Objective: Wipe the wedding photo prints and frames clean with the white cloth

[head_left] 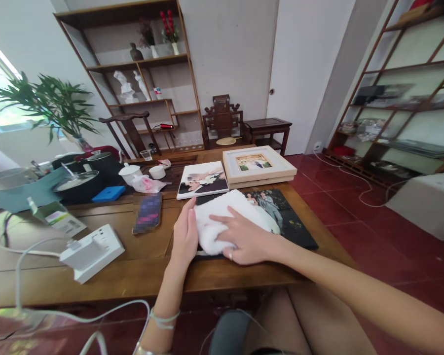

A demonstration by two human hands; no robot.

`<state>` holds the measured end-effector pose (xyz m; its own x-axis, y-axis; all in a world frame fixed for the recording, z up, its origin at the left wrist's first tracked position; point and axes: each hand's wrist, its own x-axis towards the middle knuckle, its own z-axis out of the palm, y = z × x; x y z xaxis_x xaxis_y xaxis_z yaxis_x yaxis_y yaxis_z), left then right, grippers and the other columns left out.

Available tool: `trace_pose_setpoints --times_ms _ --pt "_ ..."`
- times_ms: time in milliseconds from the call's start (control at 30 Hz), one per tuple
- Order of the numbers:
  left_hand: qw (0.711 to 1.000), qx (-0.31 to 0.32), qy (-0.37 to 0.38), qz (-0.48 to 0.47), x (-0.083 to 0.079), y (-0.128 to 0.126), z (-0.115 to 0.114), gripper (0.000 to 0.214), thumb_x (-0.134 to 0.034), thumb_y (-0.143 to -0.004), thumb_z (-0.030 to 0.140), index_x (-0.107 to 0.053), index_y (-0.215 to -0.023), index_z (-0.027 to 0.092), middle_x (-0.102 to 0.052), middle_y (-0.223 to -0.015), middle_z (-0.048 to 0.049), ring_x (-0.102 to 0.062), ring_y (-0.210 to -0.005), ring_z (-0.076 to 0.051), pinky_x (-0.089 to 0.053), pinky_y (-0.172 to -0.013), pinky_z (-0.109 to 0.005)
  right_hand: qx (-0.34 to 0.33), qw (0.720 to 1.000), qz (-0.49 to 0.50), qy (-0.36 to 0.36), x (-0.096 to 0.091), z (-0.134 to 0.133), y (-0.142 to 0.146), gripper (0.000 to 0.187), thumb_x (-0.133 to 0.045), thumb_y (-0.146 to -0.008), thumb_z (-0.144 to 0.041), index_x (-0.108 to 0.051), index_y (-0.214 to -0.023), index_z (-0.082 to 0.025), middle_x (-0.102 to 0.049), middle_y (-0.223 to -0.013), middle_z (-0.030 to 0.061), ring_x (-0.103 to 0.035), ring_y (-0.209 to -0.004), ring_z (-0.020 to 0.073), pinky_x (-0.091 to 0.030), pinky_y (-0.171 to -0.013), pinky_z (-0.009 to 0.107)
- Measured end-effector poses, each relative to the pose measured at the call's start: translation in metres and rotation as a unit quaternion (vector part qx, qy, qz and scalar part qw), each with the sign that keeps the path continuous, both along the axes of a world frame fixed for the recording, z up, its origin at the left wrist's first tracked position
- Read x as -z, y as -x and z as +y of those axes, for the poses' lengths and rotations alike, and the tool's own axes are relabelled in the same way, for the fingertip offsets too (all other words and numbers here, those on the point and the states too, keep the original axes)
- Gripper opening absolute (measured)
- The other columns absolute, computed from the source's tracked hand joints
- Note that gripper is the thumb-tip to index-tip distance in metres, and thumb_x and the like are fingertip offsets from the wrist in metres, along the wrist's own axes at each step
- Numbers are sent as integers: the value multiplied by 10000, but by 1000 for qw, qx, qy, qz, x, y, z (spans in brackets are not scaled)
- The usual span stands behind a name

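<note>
A fluffy white towel lies bunched on a dark photo panel at the table's front edge. My right hand, with a ring on one finger, presses down on the towel, its fingers curled into the folds. Along the panel's left side my left hand rests with fingers straight and close together, against the towel and the panel's edge. The towel covers the panel's left part; a printed couple shows on the uncovered part.
Behind are a white-edged photo panel and a framed photo. To the left lie a phone, a blue box, a white power strip with a cable, a teapot and a cup.
</note>
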<state>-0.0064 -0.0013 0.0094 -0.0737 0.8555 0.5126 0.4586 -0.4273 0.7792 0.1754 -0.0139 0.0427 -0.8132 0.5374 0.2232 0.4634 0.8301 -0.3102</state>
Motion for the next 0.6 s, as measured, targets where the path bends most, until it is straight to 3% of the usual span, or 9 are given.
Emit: trace_pose_setpoints --times_ms 67,167,233,300,400,500,600 --pt "998 3 20 -56 0 0 1 443 -297 -940 429 -496 -1239 171 -524 -1326 -110 -493 -1226 -215 -360 -1048 -363 -58 998 4 11 -1 -19 -13 220 -518 -726 -164 -661 -889 -201 -639 -1169 101 -282 -1343 213 -48 -1099 522" --pt "988 -9 91 -122 -5 2 3 438 -331 -917 473 -484 -1236 214 -486 -1368 -101 -491 -1230 -244 -454 -948 -361 -76 997 7 29 -2 -40 -37 347 -533 -661 -125 -636 -983 -200 -555 -1296 75 -295 -1338 203 -35 -1121 476" --pt "973 -18 150 -173 -12 4 3 434 -338 -906 485 -458 -1248 247 -458 -1394 -97 -499 -1223 -263 -511 -846 -353 -35 999 6 20 1 -49 -50 335 -541 -663 -127 -635 -978 -190 -544 -1307 89 -308 -1333 207 -53 -1126 467" --pt "952 -20 196 -235 -22 4 1 430 -321 -901 483 -441 -1255 270 -433 -1415 -93 -517 -1204 -274 -533 -774 -355 26 1000 5 -8 7 -54 -57 180 -565 -713 -180 -647 -873 -192 -524 -1324 116 -299 -1336 229 -81 -1120 488" --pt "931 -26 235 -278 -38 1 -7 435 -312 -893 488 -449 -1254 288 -406 -1435 -91 -548 -1166 -293 -536 -741 -380 95 993 -2 -67 17 -59 -50 95 -623 -723 -231 -635 -813 -201 -392 -1428 121 -231 -1358 283 -95 -1096 562" --pt "937 -34 233 -258 -55 -4 -20 464 -274 -890 511 -424 -1274 297 -376 -1450 -67 -531 -1186 -295 -538 -742 -378 136 983 -3 -126 23 -63 -32 195 -652 -645 -131 -618 -824 -203 -283 -1485 119 -155 -1371 329 -104 -1080 608" --pt "944 -18 191 -270 -76 -9 -35 449 -346 -867 502 -448 -1253 297 -387 -1436 -39 -520 -1192 -313 -546 -760 -392 177 962 40 -206 20 -66 -15 136 -570 -732 -93 -603 -774 -218 -343 -1458 116 -209 -1356 321 -232 -1057 596"
